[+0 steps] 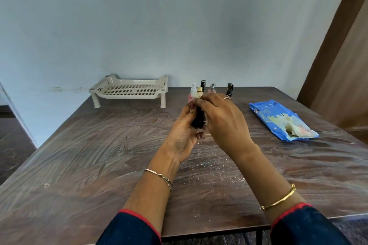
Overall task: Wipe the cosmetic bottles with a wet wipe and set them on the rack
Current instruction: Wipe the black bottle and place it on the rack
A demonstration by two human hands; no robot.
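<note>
My left hand (184,131) grips a black cosmetic bottle (198,118) upright above the middle of the table. Its gold cap (199,90) shows above my fingers. My right hand (223,123) covers the bottle from the right, fingers curled round it with a bit of white wet wipe (199,129) peeking out below. Behind my hands stand several other bottles: a pink one with a white cap (192,91), a black-capped one (203,83), a small pink spray bottle (211,88) and a black tube (229,89). The beige slotted rack (129,90) stands empty at the back left.
A blue wet wipe pack (278,119) lies open at the right, a wipe sticking out of it. The dark wooden table (99,155) is streaked and has white specks near its middle. A brown door is at the far right, a blue wall behind.
</note>
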